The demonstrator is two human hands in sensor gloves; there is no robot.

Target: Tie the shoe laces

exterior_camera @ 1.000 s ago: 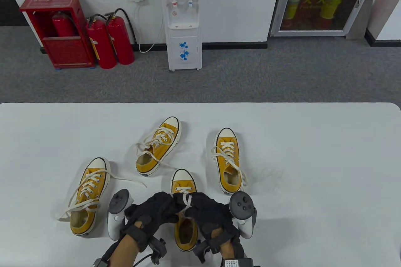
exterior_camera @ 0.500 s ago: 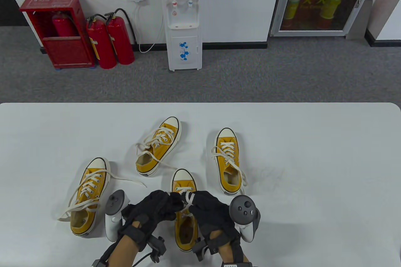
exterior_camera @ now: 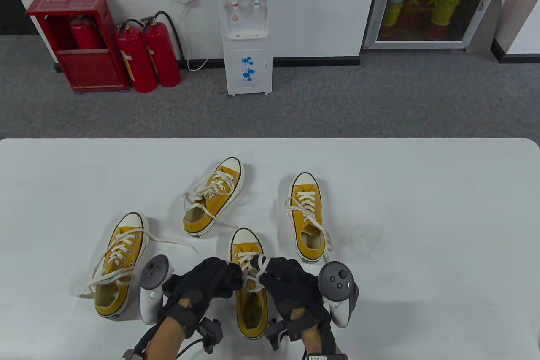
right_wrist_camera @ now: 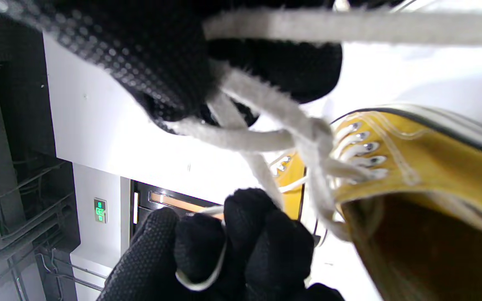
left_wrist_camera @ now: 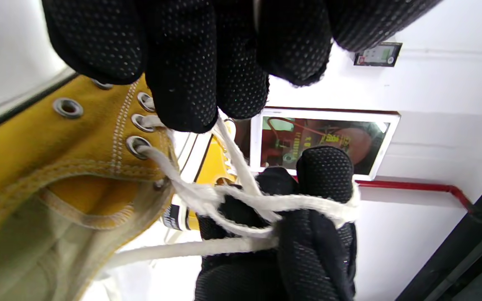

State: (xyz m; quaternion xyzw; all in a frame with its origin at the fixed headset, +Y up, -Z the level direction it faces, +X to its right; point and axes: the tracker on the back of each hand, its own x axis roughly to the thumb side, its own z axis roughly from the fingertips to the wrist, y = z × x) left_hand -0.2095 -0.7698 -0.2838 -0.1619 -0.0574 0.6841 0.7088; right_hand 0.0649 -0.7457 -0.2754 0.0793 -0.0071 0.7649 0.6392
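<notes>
**A:** So, where does the shoe lie from your hands?

**B:** Right beneath them. The yellow shoe (exterior_camera: 249, 288) sits at the lower centre of the table view on the white surface (exterior_camera: 422, 208), its long axis running straight up the frame, with its white toe toward the top and its heel opening toward the bottom edge. Your hands meet above its upper eyelets.

**A:** And what is each hand doing?

**B:** Your left hand (exterior_camera: 202, 284), just left of the shoe, has its fingers curled, pinching one strand of the white lace (exterior_camera: 252, 269). Your right hand (exterior_camera: 291, 286), just right of the shoe, has the lace looped around a curled finger. In the left wrist view, the strands cross between the two hands, close to the eyelets.

**A:** Which hand is nearer the crossing?

**B:** Both are about equally near, one on each side. Judging by that, tightening would mean drawing your hands apart sideways, across the shoe's long axis.
</notes>
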